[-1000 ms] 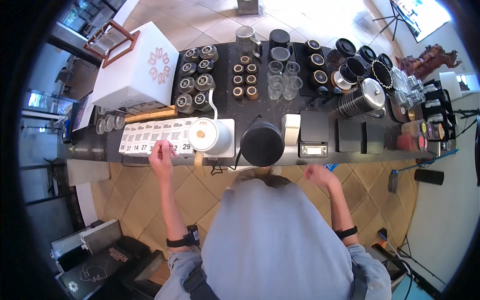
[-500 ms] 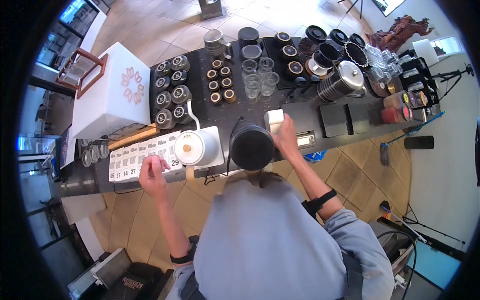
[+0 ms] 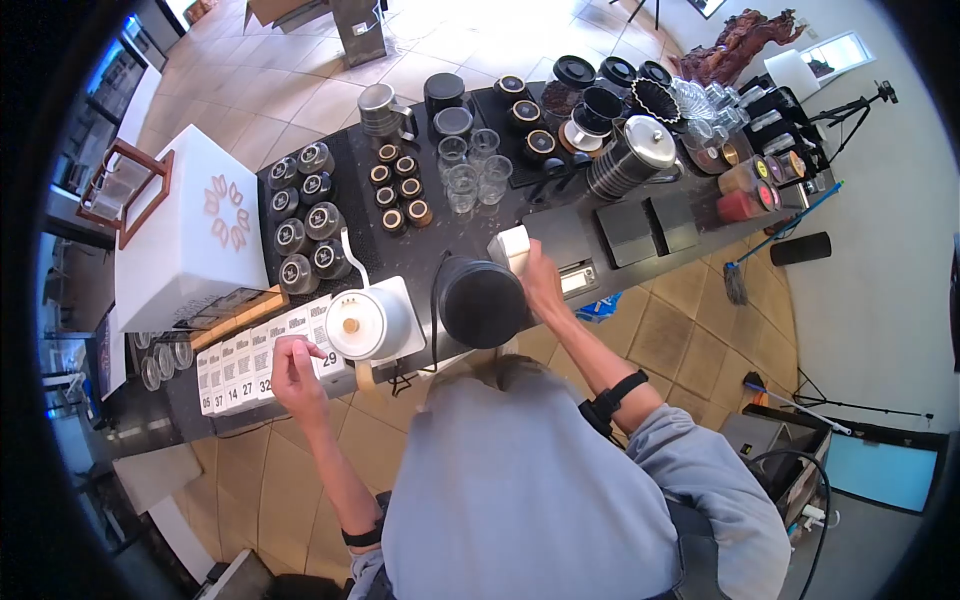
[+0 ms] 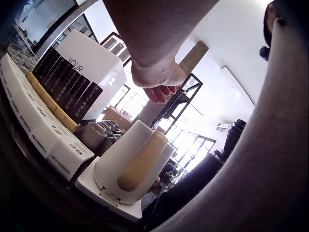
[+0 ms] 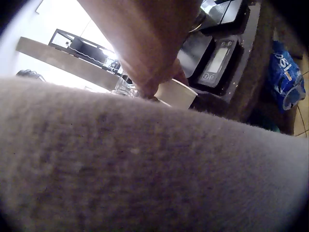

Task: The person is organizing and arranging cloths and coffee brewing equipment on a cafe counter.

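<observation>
My right hand (image 3: pixel 543 283) grips a small white block-like container (image 3: pixel 509 247) from its right side; in the right wrist view its pale edge (image 5: pixel 177 94) shows below the fingers. Left of it stands a tall black round-topped appliance (image 3: pixel 482 305). A white gooseneck kettle (image 3: pixel 368 322) with a wooden handle sits on its white base. My left hand (image 3: pixel 297 378) hangs loosely curled beside the kettle, over the front of a row of numbered white boxes (image 3: pixel 237 362), with nothing in it. In the left wrist view its fingers (image 4: pixel 159 92) hang relaxed above the kettle.
Right of my right hand lies a scale (image 3: pixel 577 279) with a display, then black flat slabs (image 3: pixel 627 236). Behind are glass cups (image 3: pixel 463 187), lidded jars (image 3: pixel 322 220), a metal canister (image 3: pixel 633 158) and a large white box (image 3: pixel 190 230). A blue packet (image 3: pixel 600 306) shows past the counter's front edge.
My right hand has come up from the counter's front edge to the white container and taken hold of it. My left hand stays near the numbered boxes. The head view has turned.
</observation>
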Demonstrator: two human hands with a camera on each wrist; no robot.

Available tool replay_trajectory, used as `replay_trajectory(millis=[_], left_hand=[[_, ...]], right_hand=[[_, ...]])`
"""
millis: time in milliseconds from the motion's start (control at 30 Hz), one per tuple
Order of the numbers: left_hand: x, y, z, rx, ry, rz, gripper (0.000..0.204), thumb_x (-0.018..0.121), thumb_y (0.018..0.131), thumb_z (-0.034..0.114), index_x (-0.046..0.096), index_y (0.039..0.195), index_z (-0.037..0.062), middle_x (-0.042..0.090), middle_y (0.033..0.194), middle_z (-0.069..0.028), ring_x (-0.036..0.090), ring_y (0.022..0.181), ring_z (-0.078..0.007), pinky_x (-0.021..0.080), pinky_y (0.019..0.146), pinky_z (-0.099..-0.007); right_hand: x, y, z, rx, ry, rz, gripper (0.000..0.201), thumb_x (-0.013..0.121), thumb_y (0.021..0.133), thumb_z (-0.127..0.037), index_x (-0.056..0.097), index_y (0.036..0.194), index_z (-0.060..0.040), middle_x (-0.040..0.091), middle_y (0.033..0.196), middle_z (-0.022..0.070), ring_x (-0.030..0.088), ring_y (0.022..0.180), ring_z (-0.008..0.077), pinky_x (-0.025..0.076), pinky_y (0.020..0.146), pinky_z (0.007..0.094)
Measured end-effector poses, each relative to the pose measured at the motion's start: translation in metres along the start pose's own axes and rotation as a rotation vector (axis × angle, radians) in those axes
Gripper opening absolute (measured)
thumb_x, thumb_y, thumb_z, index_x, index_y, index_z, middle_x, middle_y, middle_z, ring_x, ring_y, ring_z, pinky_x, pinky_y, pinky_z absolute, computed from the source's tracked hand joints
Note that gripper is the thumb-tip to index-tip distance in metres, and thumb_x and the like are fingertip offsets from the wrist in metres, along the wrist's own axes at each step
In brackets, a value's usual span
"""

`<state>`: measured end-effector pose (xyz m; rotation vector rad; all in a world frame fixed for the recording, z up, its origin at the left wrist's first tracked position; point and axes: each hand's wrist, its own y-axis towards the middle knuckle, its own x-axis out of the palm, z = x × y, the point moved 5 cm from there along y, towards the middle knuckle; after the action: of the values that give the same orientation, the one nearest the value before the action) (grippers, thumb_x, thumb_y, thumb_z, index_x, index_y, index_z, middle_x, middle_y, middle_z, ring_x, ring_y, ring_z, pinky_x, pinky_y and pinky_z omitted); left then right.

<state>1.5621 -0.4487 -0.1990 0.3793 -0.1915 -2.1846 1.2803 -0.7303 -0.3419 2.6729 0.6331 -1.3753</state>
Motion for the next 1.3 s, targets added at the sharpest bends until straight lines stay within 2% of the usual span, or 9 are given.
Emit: replay_trajectory(millis=[333,533,667,833,867,1067,1167,1233,1300], left_hand=[[-0.003,0.003,0.009,0.045,-0.023,0.056,0.016,0.046,0.096,0.002,0.054,0.082,-0.0013,0.054,0.083,-0.0095,0.053,0.073,-0.0150,0.045,0.069,-0.0266],[0.017,-0.002,0.091,0.533,0.109,-0.074,0.029,0.057,0.083,0.023,0.057,0.093,-0.0038,0.055,0.086,-0.0142,0.052,0.081,-0.0245,0.043,0.074,-0.0361],[0.043,-0.033,0.136,0.630,-0.045,-0.178,0.038,0.059,0.086,0.031,0.059,0.097,-0.0052,0.056,0.080,-0.0147,0.051,0.070,-0.0252,0.043,0.067,-0.0352],[0.182,-0.100,0.180,0.341,-0.100,-0.758,0.038,0.068,0.083,0.013,0.059,0.118,0.0023,0.057,0.079,-0.0054,0.056,0.069,-0.0178,0.046,0.063,-0.0306],[0.216,-0.118,0.172,0.282,-0.071,-0.792,0.045,0.067,0.080,0.003,0.057,0.124,0.0051,0.060,0.086,-0.0054,0.058,0.075,-0.0164,0.046,0.065,-0.0290],[0.384,-0.211,0.079,-0.183,-0.089,-0.842,0.080,0.064,0.093,0.024,0.014,0.154,0.0137,0.054,0.123,-0.0164,0.056,0.115,-0.0217,0.047,0.090,-0.0326],[0.435,-0.236,0.085,-0.246,-0.120,-0.974,0.085,0.063,0.094,0.033,0.008,0.154,0.0121,0.056,0.123,-0.0216,0.060,0.114,-0.0268,0.050,0.090,-0.0388],[0.457,-0.243,0.099,-0.281,-0.126,-0.982,0.085,0.063,0.094,0.033,0.008,0.154,0.0127,0.055,0.123,-0.0220,0.061,0.112,-0.0263,0.049,0.091,-0.0372],[0.473,-0.245,0.102,-0.261,-0.091,-0.967,0.086,0.064,0.093,0.035,0.009,0.155,0.0131,0.055,0.121,-0.0226,0.066,0.098,-0.0244,0.051,0.086,-0.0347]], right_hand=[[-0.060,-0.042,-0.016,0.077,0.076,0.095,0.071,0.077,0.075,-0.026,0.041,0.129,0.0007,0.064,0.105,0.0285,0.062,0.099,0.0439,0.050,0.084,0.0478],[-0.093,-0.063,0.013,0.056,0.113,0.164,0.070,0.076,0.076,-0.025,0.041,0.130,-0.0007,0.064,0.108,0.0278,0.062,0.101,0.0423,0.049,0.086,0.0457],[-0.119,-0.077,0.043,0.054,0.159,0.216,0.066,0.076,0.076,-0.024,0.043,0.128,-0.0030,0.067,0.106,0.0221,0.068,0.097,0.0345,0.053,0.082,0.0408],[-0.157,-0.099,0.087,0.021,0.312,0.149,0.068,0.075,0.076,-0.027,0.041,0.130,-0.0035,0.066,0.106,0.0242,0.064,0.100,0.0396,0.051,0.085,0.0437],[-0.167,-0.105,0.096,0.017,0.323,0.145,0.068,0.075,0.076,-0.027,0.041,0.130,-0.0035,0.066,0.106,0.0242,0.064,0.100,0.0396,0.051,0.085,0.0437],[-0.218,-0.139,0.166,0.031,0.439,0.087,0.066,0.076,0.076,-0.029,0.043,0.128,-0.0044,0.066,0.107,0.0223,0.065,0.101,0.0372,0.051,0.085,0.0436],[-0.244,-0.146,0.195,-0.032,0.437,0.098,0.067,0.076,0.076,-0.030,0.043,0.128,-0.0045,0.066,0.108,0.0218,0.065,0.101,0.0364,0.051,0.085,0.0434],[-0.258,-0.150,0.207,-0.067,0.415,0.103,0.058,0.078,0.078,-0.023,0.047,0.124,-0.0026,0.067,0.106,0.0134,0.067,0.095,0.0208,0.053,0.077,0.0319],[-0.264,-0.145,0.219,-0.050,0.469,0.079,0.062,0.077,0.078,-0.028,0.046,0.125,-0.0032,0.067,0.108,0.0167,0.066,0.098,0.0272,0.052,0.080,0.0366]])
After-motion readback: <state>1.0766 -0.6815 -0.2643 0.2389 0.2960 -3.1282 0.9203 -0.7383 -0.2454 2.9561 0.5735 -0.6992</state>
